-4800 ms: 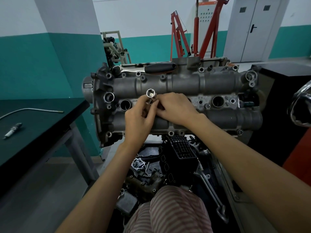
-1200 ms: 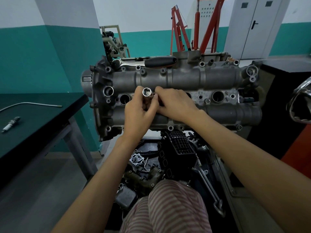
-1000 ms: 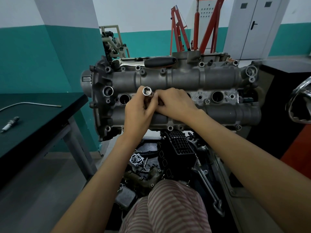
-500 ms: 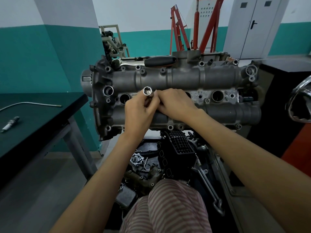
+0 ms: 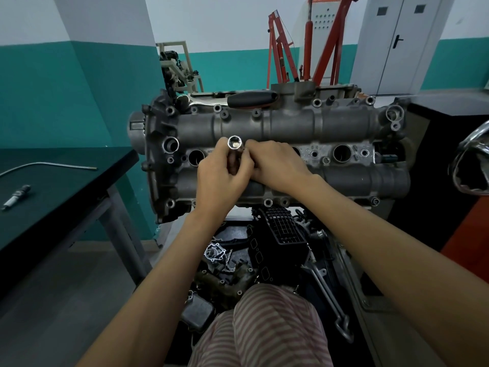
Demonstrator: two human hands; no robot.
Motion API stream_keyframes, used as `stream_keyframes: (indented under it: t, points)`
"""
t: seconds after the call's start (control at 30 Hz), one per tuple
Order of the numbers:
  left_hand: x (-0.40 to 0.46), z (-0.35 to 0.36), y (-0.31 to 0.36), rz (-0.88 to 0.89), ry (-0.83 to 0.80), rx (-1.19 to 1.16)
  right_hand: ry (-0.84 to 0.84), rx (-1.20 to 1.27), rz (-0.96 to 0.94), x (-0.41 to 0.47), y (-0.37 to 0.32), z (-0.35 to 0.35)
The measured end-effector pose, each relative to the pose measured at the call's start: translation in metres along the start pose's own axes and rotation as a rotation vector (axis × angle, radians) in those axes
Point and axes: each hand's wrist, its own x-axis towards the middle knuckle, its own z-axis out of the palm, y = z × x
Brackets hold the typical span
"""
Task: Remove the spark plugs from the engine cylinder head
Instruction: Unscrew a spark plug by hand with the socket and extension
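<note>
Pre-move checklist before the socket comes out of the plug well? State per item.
1. Left hand grips the spark plug socket: ok, fingers curled round its body.
2. Right hand on the socket: ok, fingertips pinch it just below the open end.
3. Socket seated in its well on the cylinder head: cannot tell, the hands hide the well.
4. Plug held inside the socket: cannot tell, only the open drive end shows.
5. Drop spot ready: ok, one removed spark plug already lies on the dark table.
6. Ratchet within reach: ok, it lies on the head's far edge.
</note>
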Motion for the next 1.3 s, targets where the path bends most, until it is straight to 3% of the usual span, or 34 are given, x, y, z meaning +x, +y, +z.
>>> stream_keyframes:
  t: [0.47,0.73,1.03,1.3]
  points:
    - [0.0012,0.0008,-0.0009,0.052,-0.008,0.047,0.043,-0.066,-0.032,0.0007,0.0003,0.0029]
    - [0.0014,0.0000,0.0006,0.014,-0.015,0.026,-0.006,0.032,0.013,-0.0011,-0.0014,-0.0017]
    - [0.0013,0.0005,0.0002,0.057,0.000,0.034,0.024,-0.066,-0.013,0.0002,-0.0005,0.0003]
    - [0.0002,0.0007,-0.0005,0.008,0.002,0.007,0.018,0.013,0.024,-0.0004,-0.0018,-0.0010]
